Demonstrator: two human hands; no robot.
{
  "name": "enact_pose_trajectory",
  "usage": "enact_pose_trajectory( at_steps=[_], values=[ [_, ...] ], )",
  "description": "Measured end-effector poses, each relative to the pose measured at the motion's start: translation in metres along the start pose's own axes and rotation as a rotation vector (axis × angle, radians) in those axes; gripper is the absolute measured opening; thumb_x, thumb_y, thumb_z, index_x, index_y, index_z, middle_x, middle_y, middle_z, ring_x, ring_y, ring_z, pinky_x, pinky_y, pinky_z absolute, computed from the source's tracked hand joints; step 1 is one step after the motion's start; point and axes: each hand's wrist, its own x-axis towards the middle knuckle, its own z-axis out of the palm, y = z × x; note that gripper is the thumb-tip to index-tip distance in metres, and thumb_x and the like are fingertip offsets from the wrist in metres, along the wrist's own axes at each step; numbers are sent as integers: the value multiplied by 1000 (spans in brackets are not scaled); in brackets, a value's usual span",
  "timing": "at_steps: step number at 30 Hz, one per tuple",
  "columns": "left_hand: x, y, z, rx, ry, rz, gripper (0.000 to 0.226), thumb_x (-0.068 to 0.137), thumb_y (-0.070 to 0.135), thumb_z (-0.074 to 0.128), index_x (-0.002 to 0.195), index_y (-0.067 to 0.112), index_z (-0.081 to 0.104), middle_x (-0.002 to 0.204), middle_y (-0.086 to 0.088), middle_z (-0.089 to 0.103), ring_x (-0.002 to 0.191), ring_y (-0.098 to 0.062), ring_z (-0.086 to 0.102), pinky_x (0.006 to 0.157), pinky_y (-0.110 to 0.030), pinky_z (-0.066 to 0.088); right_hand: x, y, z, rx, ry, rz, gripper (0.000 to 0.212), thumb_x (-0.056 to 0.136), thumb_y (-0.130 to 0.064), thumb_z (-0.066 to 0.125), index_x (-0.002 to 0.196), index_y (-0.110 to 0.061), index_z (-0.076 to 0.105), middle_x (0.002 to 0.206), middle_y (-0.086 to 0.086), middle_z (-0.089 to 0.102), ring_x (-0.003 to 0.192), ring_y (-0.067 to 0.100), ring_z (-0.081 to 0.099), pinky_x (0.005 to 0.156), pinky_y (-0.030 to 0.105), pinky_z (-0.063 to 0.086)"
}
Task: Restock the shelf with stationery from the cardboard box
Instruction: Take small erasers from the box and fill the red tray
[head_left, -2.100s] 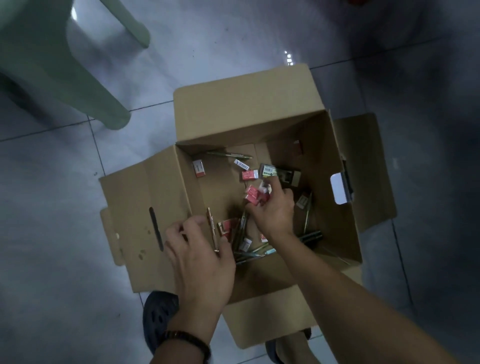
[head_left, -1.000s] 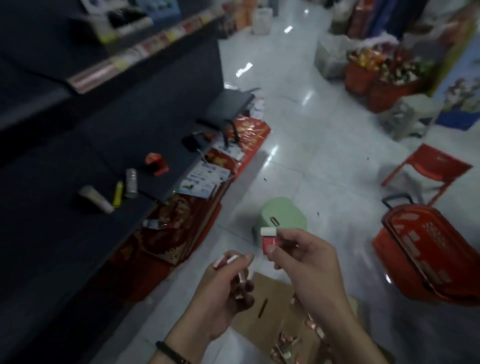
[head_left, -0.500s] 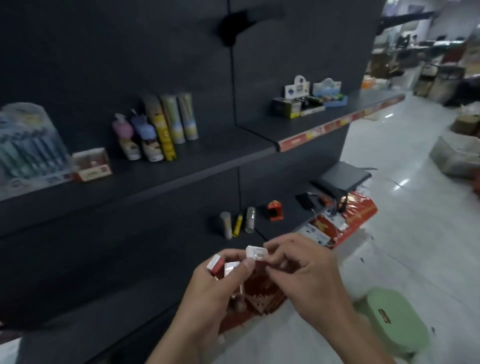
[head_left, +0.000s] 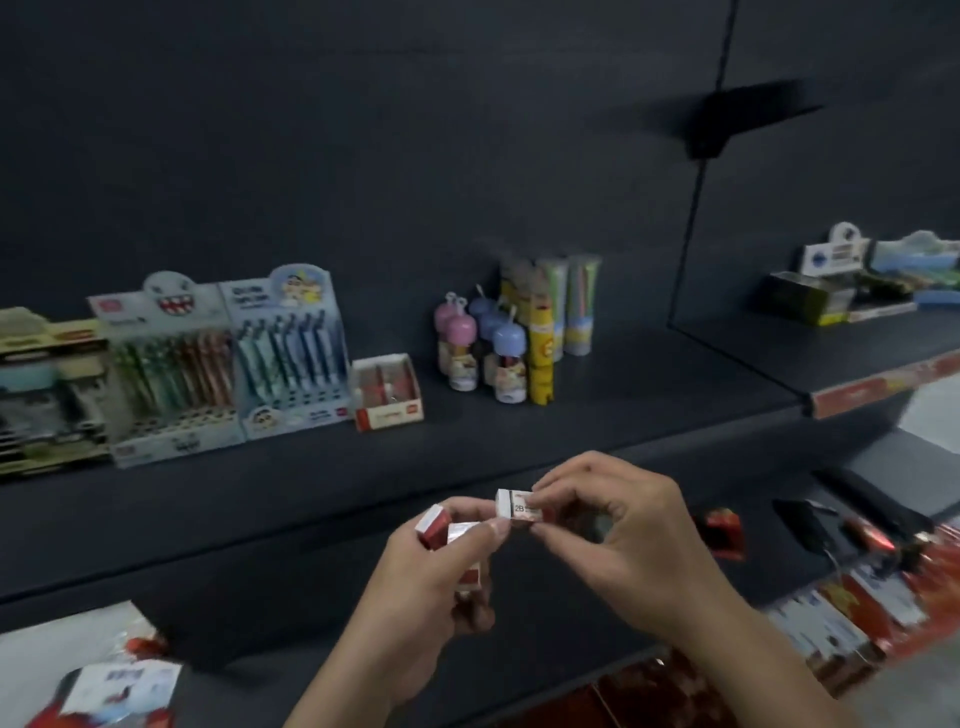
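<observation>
My left hand holds a small bunch of red-and-white erasers in front of the dark shelf. Pinched between the thumb and fingers of my right hand is a single white eraser marked 2B, touching the bunch. Both hands hover just below the shelf's front edge. On the shelf a small red-and-white open display box holds similar erasers, up and to the left of my hands. The cardboard box is out of view.
Pen display packs stand at the shelf's left. Small bottles with pink and blue caps and tubes stand in the middle. More boxes sit on the right shelf section. Red packets lie on the lower shelf.
I have turned up from the cardboard box on the floor to face the shelf. Both hands rose with erasers in them, and the view now looks further left along the shelf.
</observation>
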Motion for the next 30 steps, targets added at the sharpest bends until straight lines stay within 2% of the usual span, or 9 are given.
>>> enact_pose_trajectory(
  at_steps=[2,6,12,16,20,23,25,28,30],
  values=[
    [25,8,-13,-31,77,-6,4,93,18,75,97,17,77,74,-8,51,63,-21,52,55,-34,44,33,20,13,19,-28,-1,21,81,-12,92,96,-24,83,98,-16,72,87,9,73,73,23,58],
    [67,23,-37,-68,252,8,2,94,18,75,93,19,73,75,-7,57,59,-21,50,52,-32,43,101,56,39,13,-64,1,19,81,-15,92,94,-25,83,95,-17,72,85,7,71,74,24,58],
    [99,38,-87,-116,361,1,25,83,38,80,85,22,60,70,-2,48,52,-17,43,46,-25,32,187,78,97,-2,-256,-27,12,86,-19,83,94,-28,83,92,-16,71,88,2,67,78,19,55],
    [129,44,-129,-294,451,2,30,95,43,71,79,25,53,64,2,41,50,-14,41,42,-21,27,235,87,140,-47,-336,1,11,88,-19,81,96,-27,83,91,-20,67,85,-3,65,80,17,54],
    [154,55,-170,-619,272,-33,21,80,16,71,76,22,51,66,2,47,58,-11,51,48,-23,47,270,88,181,-141,-389,7,9,89,-15,79,95,-20,85,93,-14,76,84,0,69,80,24,59],
    [169,55,-193,-574,199,-3,11,88,1,67,85,9,59,78,-7,58,71,-14,63,66,-27,54,286,94,208,-237,-463,25,11,89,-14,78,94,-20,85,100,-7,79,87,6,72,81,28,61],
    [177,52,-202,-650,208,-37,3,95,6,62,98,5,61,87,-11,66,81,-19,68,73,-32,54,291,99,221,-272,-508,45,11,89,-14,79,96,-21,85,103,-6,79,93,9,72,85,27,60],
    [189,53,-210,-715,227,-35,23,93,11,69,113,11,58,98,-13,69,85,-26,69,76,-37,54,294,102,231,-307,-499,50,12,89,-12,80,96,-20,85,103,-5,78,93,9,71,85,26,59],
    [193,54,-209,-638,194,-1,16,87,9,76,99,11,65,100,-15,69,87,-28,68,77,-38,53,294,105,235,-341,-505,44,17,88,-10,78,98,-22,85,103,-5,77,93,11,70,82,26,57]
  ],
)
